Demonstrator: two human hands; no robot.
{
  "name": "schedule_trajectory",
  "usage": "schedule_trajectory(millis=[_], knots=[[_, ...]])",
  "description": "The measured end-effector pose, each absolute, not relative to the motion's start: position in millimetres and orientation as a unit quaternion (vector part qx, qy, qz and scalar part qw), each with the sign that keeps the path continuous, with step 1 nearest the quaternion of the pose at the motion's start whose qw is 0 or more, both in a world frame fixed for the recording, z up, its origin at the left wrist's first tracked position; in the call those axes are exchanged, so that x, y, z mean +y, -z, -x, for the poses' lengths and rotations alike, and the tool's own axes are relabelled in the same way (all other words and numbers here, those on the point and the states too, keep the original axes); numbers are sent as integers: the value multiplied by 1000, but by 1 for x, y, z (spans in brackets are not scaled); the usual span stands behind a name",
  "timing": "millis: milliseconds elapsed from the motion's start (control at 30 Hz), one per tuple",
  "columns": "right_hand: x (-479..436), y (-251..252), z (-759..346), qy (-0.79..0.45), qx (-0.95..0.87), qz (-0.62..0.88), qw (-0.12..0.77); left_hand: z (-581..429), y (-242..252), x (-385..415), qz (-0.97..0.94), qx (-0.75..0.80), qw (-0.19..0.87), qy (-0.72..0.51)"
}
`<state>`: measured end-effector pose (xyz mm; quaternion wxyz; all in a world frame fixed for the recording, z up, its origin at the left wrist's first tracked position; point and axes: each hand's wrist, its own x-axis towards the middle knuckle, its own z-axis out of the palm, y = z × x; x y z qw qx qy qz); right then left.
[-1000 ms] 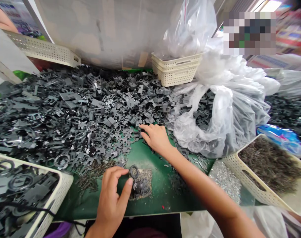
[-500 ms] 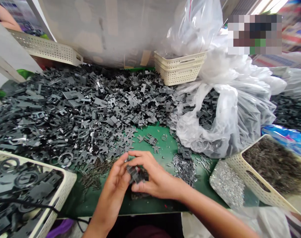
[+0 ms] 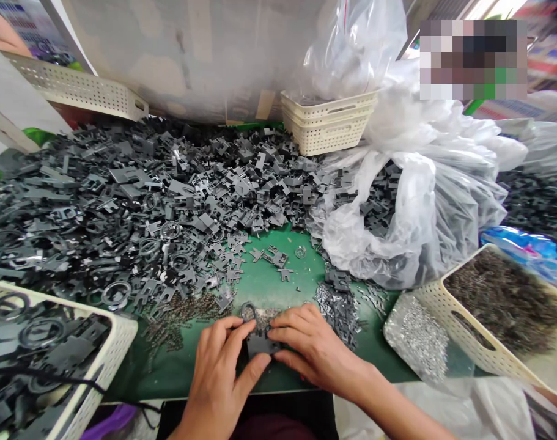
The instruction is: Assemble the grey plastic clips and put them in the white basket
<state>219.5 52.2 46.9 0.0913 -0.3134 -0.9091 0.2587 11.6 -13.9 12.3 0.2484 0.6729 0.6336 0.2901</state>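
Note:
A dark grey plastic part (image 3: 260, 346) with a flat front face lies low over the green tabletop (image 3: 301, 296), between my two hands. At its far left corner a grey ring (image 3: 247, 311) shows. My left hand (image 3: 221, 360) grips the part from the left, thumb along the near edge and fingertips by the ring. From the right, my right hand (image 3: 317, 348) closes its fingers and thumb on the other side. Just behind the part is a small light, speckled surface (image 3: 266, 313); my fingers partly cover it, and I cannot tell what it is.
A large heap of grey plastic parts (image 3: 200, 183) spreads across the back. Small springs (image 3: 168, 330) lie left of my hands, small metal pieces (image 3: 340, 315) right. A parts basket (image 3: 125, 342) stands left; a clear bag (image 3: 418, 336) and a basket of springs (image 3: 502, 299) stand right.
Both hands have come down and drawn a little apart. The grey part, held raised and tilted between the fingers before, now lies flatter with its ring visible.

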Motion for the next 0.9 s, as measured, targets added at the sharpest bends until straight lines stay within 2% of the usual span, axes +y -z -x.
schedule_trajectory(millis=[167,367,467,600,700,767,900], knots=[[58,-50,-218,-287,-894,341,47,-4,3,-15,-653,658,266,-263],[57,-53,-215,-315,-884,344,35,-10,-7,-21,-703,604,271,-258],[51,-56,-213,-344,-884,315,37,-13,-9,-34,-661,588,353,-304],[44,-70,-208,-369,-886,269,75,-8,-15,-46,-500,590,498,-392],[42,-79,-197,-350,-903,230,94,1,-33,-42,-463,553,567,-398],[40,-84,-187,-329,-913,214,112,8,-45,-39,-486,563,551,-378],[37,-87,-170,-320,-919,180,143,33,-58,-60,-568,614,430,-340]])
